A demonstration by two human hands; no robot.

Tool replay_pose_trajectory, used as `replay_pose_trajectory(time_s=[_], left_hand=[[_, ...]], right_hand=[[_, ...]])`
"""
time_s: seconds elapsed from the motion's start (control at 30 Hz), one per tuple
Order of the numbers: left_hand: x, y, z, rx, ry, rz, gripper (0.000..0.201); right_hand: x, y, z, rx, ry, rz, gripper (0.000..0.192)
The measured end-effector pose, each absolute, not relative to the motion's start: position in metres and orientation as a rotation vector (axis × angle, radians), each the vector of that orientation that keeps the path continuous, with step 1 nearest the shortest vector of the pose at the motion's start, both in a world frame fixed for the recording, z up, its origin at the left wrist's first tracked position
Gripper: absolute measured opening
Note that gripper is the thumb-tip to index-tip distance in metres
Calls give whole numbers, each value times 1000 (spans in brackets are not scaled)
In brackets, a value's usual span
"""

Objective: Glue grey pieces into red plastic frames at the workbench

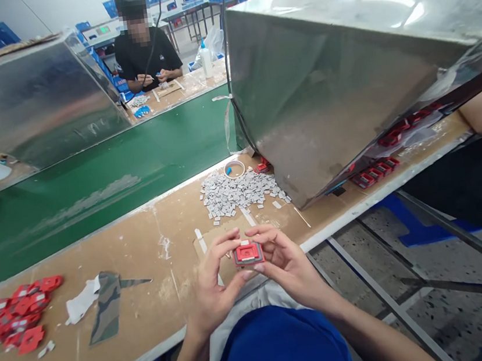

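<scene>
I see a red square frame [248, 254] with a small white-grey insert at its top edge. A heap of pale grey chips [239, 193] lies on my tan, white-smeared bench [143, 245]. More red frames [20, 316] sit beside a camouflage-patterned cloth [106, 302]. The conveyor belt [104, 174] is green.

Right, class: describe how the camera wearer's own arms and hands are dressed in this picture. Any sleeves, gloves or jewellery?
Both are bare: the left hand and right hand wear no gloves, and no rings or watch show. The forearms are uncovered as far as the frame shows, with no sleeve cuffs in view. Below them lies blue clothing over something white.
</scene>
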State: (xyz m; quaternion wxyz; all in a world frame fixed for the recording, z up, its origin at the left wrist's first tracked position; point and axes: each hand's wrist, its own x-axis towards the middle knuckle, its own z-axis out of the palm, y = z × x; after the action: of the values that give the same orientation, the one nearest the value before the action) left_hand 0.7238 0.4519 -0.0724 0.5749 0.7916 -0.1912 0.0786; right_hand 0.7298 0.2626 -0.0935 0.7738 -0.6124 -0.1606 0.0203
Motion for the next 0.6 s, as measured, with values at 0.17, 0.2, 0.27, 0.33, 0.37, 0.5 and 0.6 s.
replay_pose_trajectory(time_s=[0.17, 0.2, 0.27, 0.33, 0.37, 0.5, 0.6], left_hand=[[723, 447, -80, 1958, -466, 199, 38], [724, 446, -78, 1992, -492, 216, 37], [727, 444, -72, 2050, -562, 234, 35], [730, 444, -68, 2080, -634, 236, 34], [731, 444, -67, 2085, -669, 236, 34], [734, 441, -64, 2108, -796, 245, 34], [736, 427, -57, 2154, -914, 245, 34]], right_hand=[[724, 263, -99, -1244, -254, 59, 31], [724, 260, -96, -1322, -262, 2, 28], [723, 252, -88, -1500, -333, -99, 18], [724, 246, -82, -1616, -425, -146, 9], [726, 243, -80, -1640, -452, -150, 6], [729, 235, -78, -1637, -446, -149, 13], [721, 222, -76, -1578, -418, -160, 25]])
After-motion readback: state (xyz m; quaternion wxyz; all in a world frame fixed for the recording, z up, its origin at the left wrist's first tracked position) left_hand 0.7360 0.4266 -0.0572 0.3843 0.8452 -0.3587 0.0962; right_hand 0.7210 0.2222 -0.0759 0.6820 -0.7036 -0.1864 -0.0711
